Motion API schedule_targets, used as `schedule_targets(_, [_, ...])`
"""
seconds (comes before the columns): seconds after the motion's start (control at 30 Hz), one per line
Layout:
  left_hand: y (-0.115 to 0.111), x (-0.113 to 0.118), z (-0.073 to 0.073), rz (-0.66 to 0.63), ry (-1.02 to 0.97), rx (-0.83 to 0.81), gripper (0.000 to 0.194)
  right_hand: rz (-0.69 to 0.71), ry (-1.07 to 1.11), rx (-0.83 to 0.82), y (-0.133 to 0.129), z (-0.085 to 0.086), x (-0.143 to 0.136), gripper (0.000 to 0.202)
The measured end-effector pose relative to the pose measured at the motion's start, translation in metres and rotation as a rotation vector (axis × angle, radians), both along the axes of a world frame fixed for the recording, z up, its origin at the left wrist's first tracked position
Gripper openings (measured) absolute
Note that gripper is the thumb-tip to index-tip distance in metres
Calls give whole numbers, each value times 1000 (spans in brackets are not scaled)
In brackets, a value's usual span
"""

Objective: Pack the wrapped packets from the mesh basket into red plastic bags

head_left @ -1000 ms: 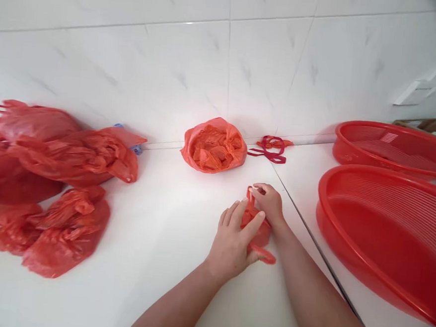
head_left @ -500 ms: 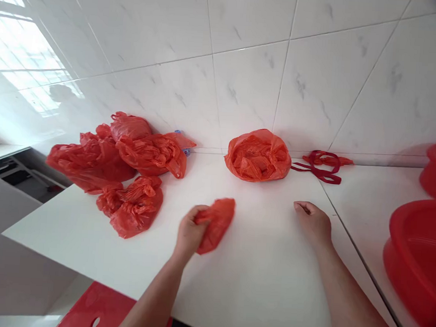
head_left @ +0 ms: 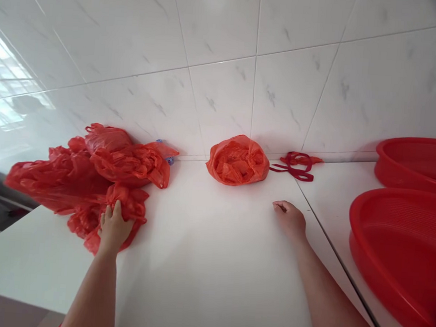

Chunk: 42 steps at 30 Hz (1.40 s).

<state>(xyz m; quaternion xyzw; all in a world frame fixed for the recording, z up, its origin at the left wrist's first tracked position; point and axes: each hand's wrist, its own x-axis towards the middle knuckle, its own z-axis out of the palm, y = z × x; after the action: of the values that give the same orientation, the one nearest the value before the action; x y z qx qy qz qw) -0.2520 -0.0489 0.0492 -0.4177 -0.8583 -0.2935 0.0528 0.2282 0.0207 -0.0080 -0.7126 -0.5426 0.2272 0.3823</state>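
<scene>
At the left, my left hand (head_left: 115, 228) has its fingers curled into a crumpled red plastic bag (head_left: 127, 202), on top of other bags in a heap. My right hand (head_left: 290, 219) rests on the white table (head_left: 211, 262) with loosely closed fingers and nothing visible in them. Against the wall, between the two hands, sits a rounded red plastic bag (head_left: 238, 161) with bunched plastic inside. A dark red strap (head_left: 299, 164) lies beyond my right hand, with a scrap of red plastic by it.
More red bags (head_left: 64, 175) are heaped at the far left. Something small and blue (head_left: 170, 160) shows behind them. Two red plastic baskets (head_left: 385, 275) stand at the right. A tiled wall (head_left: 223, 94) closes off the back, and a seam runs across the table near my right arm.
My left hand has carried the small red bag leftward from mid-table onto the heap. My right hand stays resting on the table. The view has turned somewhat to the right.
</scene>
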Motion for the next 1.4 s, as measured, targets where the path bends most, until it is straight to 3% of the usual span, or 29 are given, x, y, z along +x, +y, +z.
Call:
schedule_targets(0.07, [1, 17, -6, 27, 14, 25, 70, -2, -10, -3, 0, 1, -1, 26])
schedule_targets(0.17, [8, 62, 2, 20, 166, 307, 61, -8, -23, 6, 0, 1, -2, 26])
schedule_targets(0.23, [19, 99, 12, -207, 266, 434, 54, -6, -18, 15, 0, 2, -2, 25])
schedule_targets(0.37, [53, 168, 32, -812, 188, 350, 39, 8, 12, 28, -1, 2, -2, 25])
schedule_targets(0.43, [73, 197, 38, -994, 165, 284, 40, 6, 27, 41, -1, 2, -2, 24])
schedule_targets(0.5, [95, 222, 39, -1073, 154, 228, 45, 2, 42, 44, -1, 2, -2, 23])
schedule_targets(0.57, [118, 240, 36, -1063, 121, 161, 54, -3, 52, 41, -1, 2, -2, 23])
schedule_targets(0.67, [148, 255, 28, -942, -42, 116, 61, -6, 80, 55, -1, 3, -2, 22])
schedule_targets(0.8, [166, 259, 26, -829, -195, 188, 28, 6, 111, 77, -3, 4, -2, 22])
schedule_targets(1.07, [144, 256, 46, -633, -364, 597, 14, 17, 118, 95, -6, 4, -1, 20])
schedule_targets(1.17, [133, 255, 45, -623, -466, 661, 6, 21, 120, 97, -6, 4, -1, 20])
schedule_targets(1.4, [93, 259, 35, -596, -591, 868, 16, 37, 167, 111, -8, 7, -4, 23])
